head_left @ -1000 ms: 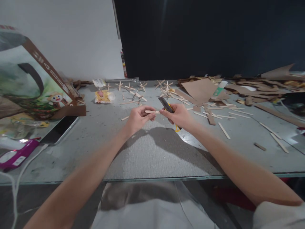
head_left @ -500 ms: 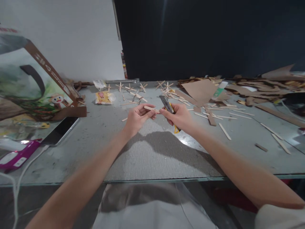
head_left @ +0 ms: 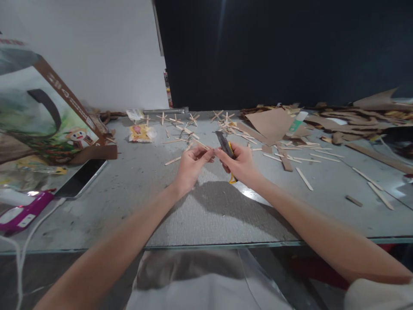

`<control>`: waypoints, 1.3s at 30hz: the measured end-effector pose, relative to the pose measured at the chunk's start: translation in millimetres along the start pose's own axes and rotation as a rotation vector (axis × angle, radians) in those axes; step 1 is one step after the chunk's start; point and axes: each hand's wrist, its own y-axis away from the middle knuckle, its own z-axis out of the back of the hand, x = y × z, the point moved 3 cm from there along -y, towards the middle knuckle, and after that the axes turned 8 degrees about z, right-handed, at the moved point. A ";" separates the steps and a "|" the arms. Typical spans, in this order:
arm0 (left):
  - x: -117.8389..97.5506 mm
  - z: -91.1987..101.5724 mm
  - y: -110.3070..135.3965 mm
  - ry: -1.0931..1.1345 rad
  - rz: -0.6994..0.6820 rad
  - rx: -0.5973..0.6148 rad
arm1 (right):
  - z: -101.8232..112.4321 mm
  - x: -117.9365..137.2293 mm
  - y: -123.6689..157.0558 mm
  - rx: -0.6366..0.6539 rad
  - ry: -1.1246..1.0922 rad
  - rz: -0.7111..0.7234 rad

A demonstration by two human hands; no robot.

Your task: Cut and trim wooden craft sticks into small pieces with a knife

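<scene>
My left hand (head_left: 191,165) is closed, pinching a thin wooden stick (head_left: 200,144) at its fingertips over the middle of the grey table (head_left: 206,211). My right hand (head_left: 242,163) is wrapped round a yellow and black utility knife (head_left: 226,145), whose dark front end points up and away. The fingertips of both hands nearly meet at the stick. Both hands hover above a grey textured mat (head_left: 209,206).
Several loose sticks and glued stick crosses (head_left: 193,118) lie at the back. Brown cardboard scraps (head_left: 322,120) and a green glue tube (head_left: 297,122) pile up at the right. A printed box (head_left: 41,116), a tablet (head_left: 80,172) and a pink packet (head_left: 22,213) sit at the left.
Both hands have stayed close together and shifted slightly nearer. The stick has tilted, its far end now pointing up and left, and the knife sits more upright.
</scene>
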 end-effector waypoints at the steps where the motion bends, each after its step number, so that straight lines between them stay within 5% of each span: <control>1: -1.2 0.6 0.1 0.007 -0.001 0.022 | 1.0 1.4 -0.5 -0.001 0.009 0.005; 8: -4.3 2.1 -0.4 -0.102 -0.010 0.092 | 8.4 3.1 -4.0 -0.030 0.204 0.108; 15: -6.7 12.3 -0.5 -0.641 0.121 0.083 | 15.2 -14.6 -9.9 0.103 0.477 0.139; 24: -12.7 26.3 -14.1 -1.189 0.172 0.432 | 13.6 -32.9 -25.0 0.379 0.759 0.065; 29: -11.1 46.1 -35.7 -1.184 0.105 0.438 | 8.8 -37.6 -35.4 0.533 0.820 0.050; 32: -8.5 54.5 -38.4 -1.094 -0.041 0.595 | 11.8 -35.1 -32.0 0.644 0.831 0.041; 39: 2.2 58.9 -34.7 -1.043 -0.049 0.735 | 29.7 -31.3 -13.9 0.726 0.718 -0.026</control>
